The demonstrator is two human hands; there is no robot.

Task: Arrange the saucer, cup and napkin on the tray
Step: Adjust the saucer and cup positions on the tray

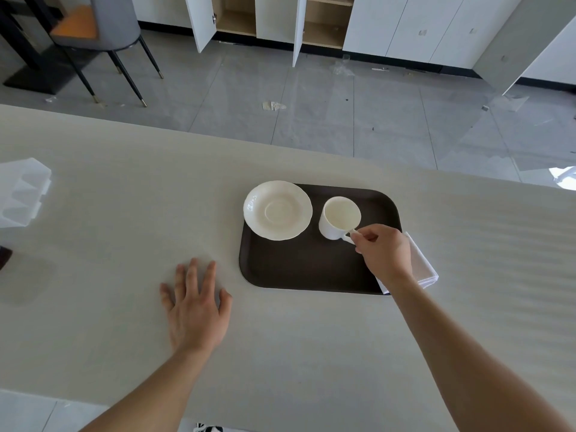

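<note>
A dark brown tray [305,269] lies on the pale table. A white saucer [277,210] sits on the tray's far left corner, overhanging the rim slightly. To its right a white cup [338,216] stands upright on the tray. My right hand [385,252] pinches the cup's handle. A folded white napkin [422,266] lies at the tray's right edge, partly hidden under my right hand and wrist. My left hand [196,307] rests flat on the table, fingers spread, to the left of the tray and holding nothing.
A white plastic object [21,191] sits at the table's left edge. Beyond the table's far edge are a grey tiled floor, a grey chair [103,32] and white cabinets [311,20] with open doors.
</note>
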